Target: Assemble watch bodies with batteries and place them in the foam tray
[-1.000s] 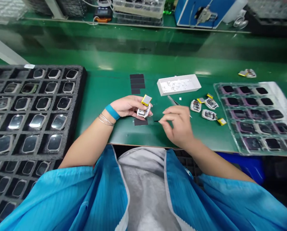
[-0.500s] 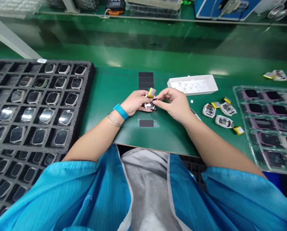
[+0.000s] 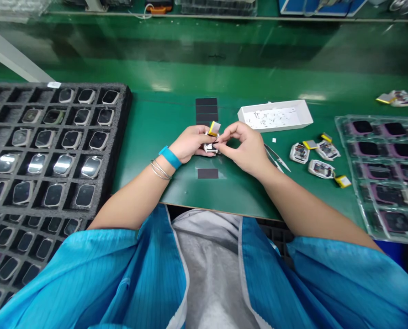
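My left hand (image 3: 192, 141) grips an open smartwatch case (image 3: 210, 148) by its left side, fingers closed round it. A yellow-and-silver battery (image 3: 214, 128) sticks up from the far edge of the case. The fingertips of my right hand (image 3: 247, 147) are pinched together at the right side of the case, over a small dark piece too tiny to name. Black rectangular strips (image 3: 206, 109) lie in a row beyond my hands, and a single black rectangle (image 3: 208, 173) lies on the near side. Steel tweezers (image 3: 282, 162) rest beside my right wrist, partly hidden by it.
At the left a black foam tray (image 3: 129, 98) carries watches, with more watches below it. A white box (image 3: 275, 128) holding tiny pieces stands behind my right hand. Several opened watch cases (image 3: 322, 168) with batteries lie to the right, near a clear plastic tray (image 3: 344, 157) of watch parts.
The view has shifted slightly, and more of the tweezers shows beside my right wrist. Both hands stay at the watch case in nearly the same pose.
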The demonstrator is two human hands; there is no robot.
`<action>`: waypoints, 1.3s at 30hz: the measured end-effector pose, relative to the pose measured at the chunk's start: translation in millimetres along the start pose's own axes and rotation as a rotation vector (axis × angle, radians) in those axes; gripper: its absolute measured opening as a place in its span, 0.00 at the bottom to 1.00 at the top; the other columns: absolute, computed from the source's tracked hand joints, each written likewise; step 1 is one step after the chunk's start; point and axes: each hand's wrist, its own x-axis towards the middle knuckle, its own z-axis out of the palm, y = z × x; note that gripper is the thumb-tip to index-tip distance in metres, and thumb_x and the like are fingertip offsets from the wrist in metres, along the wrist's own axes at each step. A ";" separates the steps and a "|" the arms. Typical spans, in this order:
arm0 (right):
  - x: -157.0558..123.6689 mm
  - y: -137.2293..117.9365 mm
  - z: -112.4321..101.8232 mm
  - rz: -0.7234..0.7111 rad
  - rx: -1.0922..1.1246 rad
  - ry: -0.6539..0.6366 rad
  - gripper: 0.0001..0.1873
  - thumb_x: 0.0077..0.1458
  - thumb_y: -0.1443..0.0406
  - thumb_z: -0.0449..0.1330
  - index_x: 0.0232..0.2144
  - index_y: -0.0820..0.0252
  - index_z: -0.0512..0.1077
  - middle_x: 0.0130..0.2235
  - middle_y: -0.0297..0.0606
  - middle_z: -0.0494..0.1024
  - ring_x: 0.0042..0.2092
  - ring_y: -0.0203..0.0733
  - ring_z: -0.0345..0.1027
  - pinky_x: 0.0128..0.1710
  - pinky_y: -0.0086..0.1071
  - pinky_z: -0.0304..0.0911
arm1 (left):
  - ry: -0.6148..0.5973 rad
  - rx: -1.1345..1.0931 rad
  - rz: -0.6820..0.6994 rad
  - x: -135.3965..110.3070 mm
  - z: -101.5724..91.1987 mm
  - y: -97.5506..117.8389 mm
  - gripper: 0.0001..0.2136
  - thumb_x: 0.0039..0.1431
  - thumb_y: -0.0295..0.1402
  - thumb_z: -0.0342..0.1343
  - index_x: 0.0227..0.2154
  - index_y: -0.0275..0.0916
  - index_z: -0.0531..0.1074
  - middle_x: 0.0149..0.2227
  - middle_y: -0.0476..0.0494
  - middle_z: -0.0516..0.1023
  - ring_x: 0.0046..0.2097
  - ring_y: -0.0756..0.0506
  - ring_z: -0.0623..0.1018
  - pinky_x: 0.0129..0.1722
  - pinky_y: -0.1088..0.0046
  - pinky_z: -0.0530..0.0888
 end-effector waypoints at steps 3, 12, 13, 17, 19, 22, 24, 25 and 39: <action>-3.4 -4.6 2.5 -0.026 -0.147 -0.005 0.07 0.55 0.68 0.65 0.32 0.56 0.68 0.35 0.35 0.77 0.38 0.42 0.73 0.45 0.39 0.71 | 0.004 -0.020 0.008 0.3 -0.4 -0.5 0.05 0.57 0.19 0.59 0.36 0.32 0.73 0.28 0.47 0.79 0.27 0.52 0.78 0.33 0.75 0.81; 5.0 13.8 -7.4 0.033 -0.066 0.059 0.22 0.52 0.58 0.70 0.49 0.56 0.73 0.51 0.41 0.76 0.50 0.48 0.73 0.49 0.44 0.72 | -0.003 0.060 0.040 -1.8 3.2 -3.5 0.06 0.55 0.20 0.62 0.35 0.34 0.73 0.27 0.48 0.80 0.26 0.50 0.80 0.28 0.78 0.79; 6.7 15.4 -8.5 0.053 -0.009 0.040 0.19 0.54 0.58 0.68 0.47 0.56 0.74 0.48 0.40 0.78 0.48 0.46 0.74 0.49 0.43 0.72 | -0.013 0.068 0.041 -1.9 4.0 -3.9 0.07 0.55 0.20 0.62 0.35 0.34 0.72 0.28 0.48 0.80 0.26 0.50 0.80 0.27 0.78 0.78; 9.6 12.7 -8.4 0.062 0.035 0.060 0.09 0.59 0.58 0.64 0.36 0.57 0.76 0.38 0.37 0.80 0.41 0.43 0.75 0.48 0.41 0.72 | -0.050 0.065 0.043 -1.9 3.3 -3.8 0.06 0.54 0.21 0.62 0.34 0.33 0.72 0.30 0.44 0.82 0.28 0.49 0.82 0.28 0.78 0.79; 8.7 9.1 -7.5 0.066 0.011 0.073 0.07 0.59 0.59 0.63 0.35 0.57 0.75 0.36 0.36 0.79 0.39 0.42 0.74 0.46 0.39 0.72 | -0.086 0.036 0.027 -1.8 0.2 -2.5 0.06 0.54 0.22 0.60 0.35 0.33 0.73 0.31 0.43 0.82 0.30 0.47 0.83 0.30 0.76 0.80; 6.4 5.2 -7.7 0.048 -0.046 0.083 0.06 0.61 0.60 0.60 0.37 0.56 0.73 0.37 0.36 0.79 0.39 0.42 0.73 0.44 0.37 0.71 | -0.188 -0.019 -0.007 -1.3 -6.4 -0.3 0.12 0.51 0.21 0.58 0.40 0.32 0.75 0.35 0.41 0.84 0.35 0.44 0.85 0.39 0.70 0.82; 5.1 3.7 -8.5 0.010 -0.092 0.098 0.07 0.63 0.60 0.59 0.38 0.56 0.72 0.39 0.37 0.79 0.41 0.43 0.73 0.45 0.37 0.70 | -0.252 -0.037 -0.011 -0.7 -10.1 0.1 0.17 0.48 0.20 0.59 0.43 0.33 0.76 0.39 0.40 0.84 0.39 0.43 0.86 0.46 0.67 0.82; 4.6 3.3 -8.8 -0.009 -0.112 0.105 0.07 0.63 0.60 0.58 0.38 0.56 0.71 0.40 0.37 0.79 0.42 0.43 0.73 0.47 0.38 0.69 | -0.268 -0.038 -0.003 -0.3 -11.2 -0.3 0.18 0.47 0.19 0.60 0.44 0.33 0.76 0.40 0.40 0.84 0.40 0.43 0.86 0.48 0.66 0.81; -0.9 -4.9 -2.3 -0.102 -0.371 0.082 0.05 0.65 0.63 0.56 0.38 0.54 0.71 0.39 0.40 0.79 0.45 0.50 0.71 0.56 0.48 0.63 | -0.068 0.030 0.035 -0.9 3.9 -4.1 0.08 0.54 0.19 0.59 0.38 0.33 0.74 0.27 0.49 0.79 0.28 0.49 0.82 0.30 0.77 0.79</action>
